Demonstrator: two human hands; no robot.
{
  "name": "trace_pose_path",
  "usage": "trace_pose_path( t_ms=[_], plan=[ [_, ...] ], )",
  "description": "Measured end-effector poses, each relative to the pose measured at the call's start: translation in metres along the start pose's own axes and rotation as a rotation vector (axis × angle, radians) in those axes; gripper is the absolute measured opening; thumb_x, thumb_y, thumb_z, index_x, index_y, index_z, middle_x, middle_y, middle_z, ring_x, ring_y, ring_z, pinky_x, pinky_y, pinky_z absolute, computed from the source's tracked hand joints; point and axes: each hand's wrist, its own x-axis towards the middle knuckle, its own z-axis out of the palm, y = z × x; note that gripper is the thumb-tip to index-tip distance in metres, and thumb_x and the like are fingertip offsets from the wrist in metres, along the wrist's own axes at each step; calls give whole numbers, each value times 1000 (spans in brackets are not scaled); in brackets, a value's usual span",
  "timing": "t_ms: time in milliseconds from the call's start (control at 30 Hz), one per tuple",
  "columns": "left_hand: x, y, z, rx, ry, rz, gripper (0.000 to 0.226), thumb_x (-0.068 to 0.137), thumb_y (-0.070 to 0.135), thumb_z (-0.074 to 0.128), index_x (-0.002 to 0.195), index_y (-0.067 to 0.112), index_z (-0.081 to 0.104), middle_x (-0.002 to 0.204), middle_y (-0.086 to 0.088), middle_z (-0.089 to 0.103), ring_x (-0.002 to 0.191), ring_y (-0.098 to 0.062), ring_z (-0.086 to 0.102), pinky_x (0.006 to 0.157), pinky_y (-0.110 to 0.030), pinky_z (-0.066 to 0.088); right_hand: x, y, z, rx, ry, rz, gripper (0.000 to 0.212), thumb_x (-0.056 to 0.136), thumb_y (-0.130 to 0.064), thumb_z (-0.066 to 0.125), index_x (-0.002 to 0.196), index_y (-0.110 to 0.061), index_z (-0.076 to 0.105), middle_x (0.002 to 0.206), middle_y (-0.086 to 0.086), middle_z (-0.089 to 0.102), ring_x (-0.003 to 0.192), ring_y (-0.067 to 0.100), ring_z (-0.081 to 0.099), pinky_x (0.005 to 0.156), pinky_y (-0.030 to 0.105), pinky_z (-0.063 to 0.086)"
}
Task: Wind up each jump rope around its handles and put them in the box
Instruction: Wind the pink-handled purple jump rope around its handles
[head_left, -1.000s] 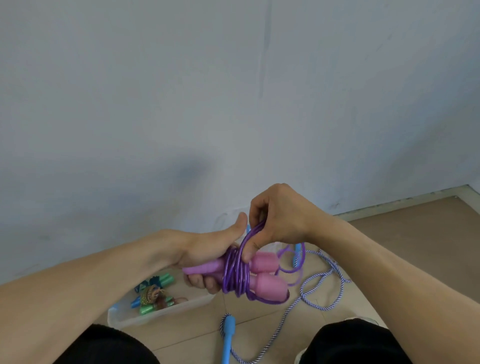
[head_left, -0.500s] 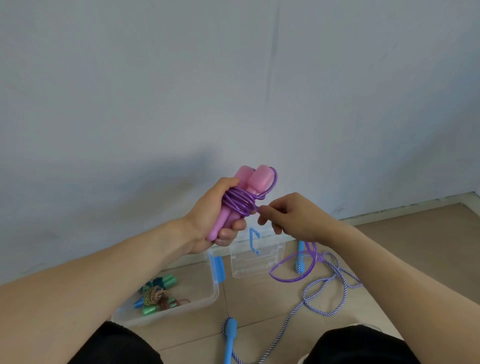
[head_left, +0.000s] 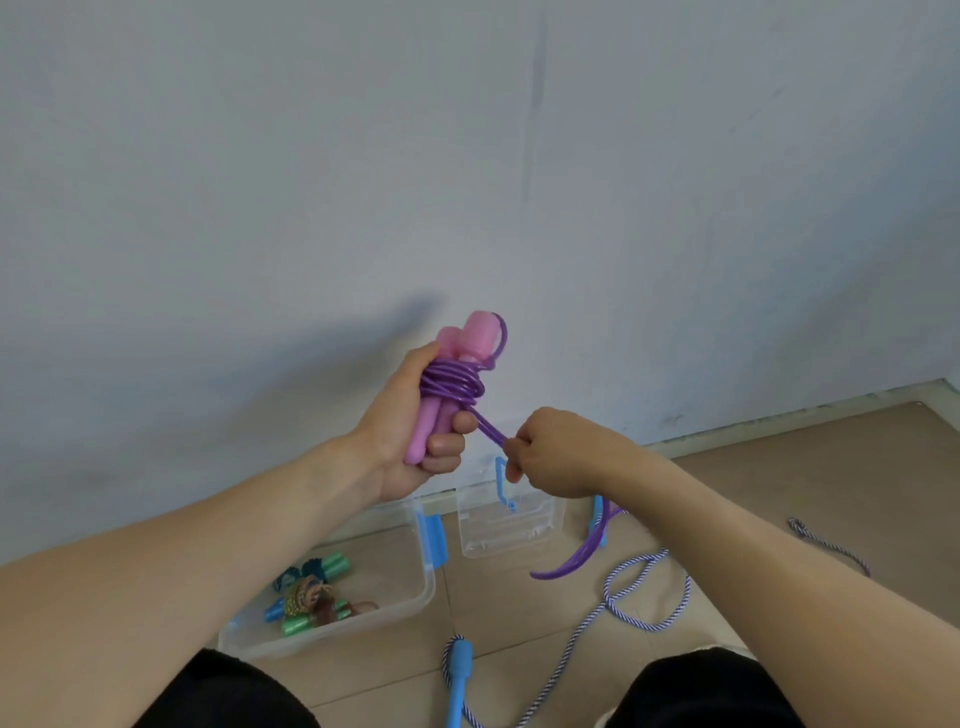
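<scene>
My left hand (head_left: 410, 431) grips two pink jump-rope handles (head_left: 462, 343) held upright side by side, with several turns of purple rope (head_left: 451, 382) wound round them. A taut stretch of that rope runs down-right into my right hand (head_left: 556, 452), which pinches it. The loose purple tail (head_left: 576, 564) hangs below my right wrist toward the floor. A clear plastic box (head_left: 410, 603) on the floor at lower left holds wound ropes with green and blue handles (head_left: 306, 597).
The box's clear lid (head_left: 511, 525) with a blue latch lies against the wall base. A blue-and-white striped rope (head_left: 644, 597) with blue handles (head_left: 457, 675) sprawls over the tan floor. My dark-clad knees fill the bottom corners. A grey wall stands ahead.
The handles went from lying level and low to upright and raised. My right hand let go of the coil, moved down-right and now pulls a strand taut.
</scene>
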Motion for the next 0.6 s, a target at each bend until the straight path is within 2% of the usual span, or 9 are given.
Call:
trace_pose_path(
  t_ms=[67,133,233,300,367,433,500,533,600],
  plan=[
    [0,2,-2,110,59,9,53,95,60,40,80,12,57,59,-8,49,37,-13,29,39,-16,19,-1,1,-5,-8,-11,-28,31,102,-24,45,115,-9,68,89,6,55,67,18,48,56,24,34],
    [0,-2,-3,368,173,23,57,94,61,41,82,9,60,59,-9,52,38,-15,32,39,-16,22,-2,2,-7,62,50,-38,31,100,-28,48,101,-10,74,72,-1,56,52,11,44,51,24,32],
    [2,-6,-7,648,259,69,56,91,62,47,86,9,62,57,-10,55,37,-18,36,40,-18,25,-4,3,-6,28,106,-58,41,96,-37,54,88,-2,73,51,-3,43,43,12,35,48,25,30],
    [3,-6,-8,800,302,120,55,91,63,46,80,11,60,54,-6,56,37,-18,38,40,-20,28,-8,2,-8,3,90,-97,50,91,-46,59,82,2,68,53,1,39,46,16,33,50,28,30],
    [4,-9,-9,979,360,204,55,92,62,44,74,12,56,51,-3,59,35,-16,44,41,-21,33,-14,-2,-9,-96,-4,-159,54,89,-53,59,69,-2,56,54,1,37,51,19,35,53,30,32],
    [6,-17,-8,1136,402,276,57,91,64,43,70,12,54,54,-4,63,42,-17,56,47,-28,44,-22,-8,-8,-224,-99,-232,50,94,-47,55,63,-9,44,55,2,37,53,20,35,54,31,32],
    [10,-23,-4,1183,416,275,59,90,65,41,68,12,53,59,-9,66,53,-25,63,57,-37,51,-28,-15,-4,-301,-137,-287,47,99,-35,50,60,-11,39,57,2,38,52,17,35,51,29,30],
    [11,-26,-2,1186,411,248,59,91,64,42,66,12,53,59,-9,66,52,-25,62,56,-36,51,-29,-17,-2,-318,-138,-313,46,100,-31,49,59,-13,39,59,2,40,52,15,36,52,28,30],
    [11,-30,1,1193,324,144,53,92,54,44,60,12,51,51,-6,60,36,-18,48,42,-25,40,-26,-19,3,-309,-103,-388,40,99,-27,51,61,-15,47,63,1,48,55,12,42,55,28,36]
  ],
)
